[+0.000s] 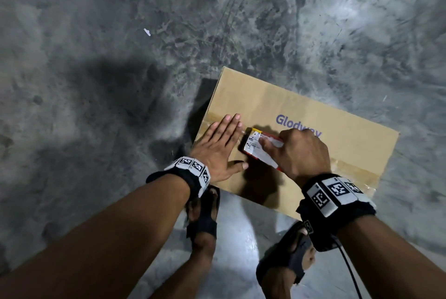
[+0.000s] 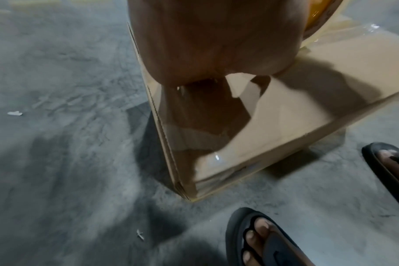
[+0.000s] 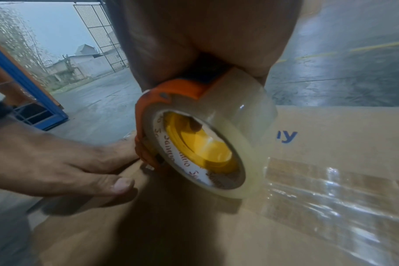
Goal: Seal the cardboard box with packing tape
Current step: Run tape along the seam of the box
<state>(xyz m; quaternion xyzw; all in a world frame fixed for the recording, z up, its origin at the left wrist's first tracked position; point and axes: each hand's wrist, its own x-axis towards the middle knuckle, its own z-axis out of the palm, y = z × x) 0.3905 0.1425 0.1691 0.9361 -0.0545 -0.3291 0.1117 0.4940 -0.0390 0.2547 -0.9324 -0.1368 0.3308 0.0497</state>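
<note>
The box [image 1: 296, 134] lies flat on the concrete floor [image 1: 96, 57], just beyond the person's sandalled feet [image 1: 202, 216], with its long axis running from upper left to lower right in the head view. It is plain brown cardboard, closed, with blue lettering that reads "Glodway" partly covered by the right hand [image 1: 301, 154]. A strip of clear glossy tape [image 3: 330, 194] lies along the top, following the long axis, and it shines and wrinkles in the right wrist view. The left hand [image 1: 222, 146] lies flat and spread on the top near the box's left end, fingers straight and pointing away from the person, thumb out to the side, holding nothing. The right hand is curled round a tape dispenser [image 3: 171, 100], an orange frame carrying a roll [image 3: 216, 144] of clear tape on a yellow core. The roll stands on edge on the box top, its axis crosswise to the strip, just to the right of the left hand's fingertips [image 1: 237, 117]. In the left wrist view the near corner of the box [image 2: 185, 189] shows a glossy taped face above the floor.
</note>
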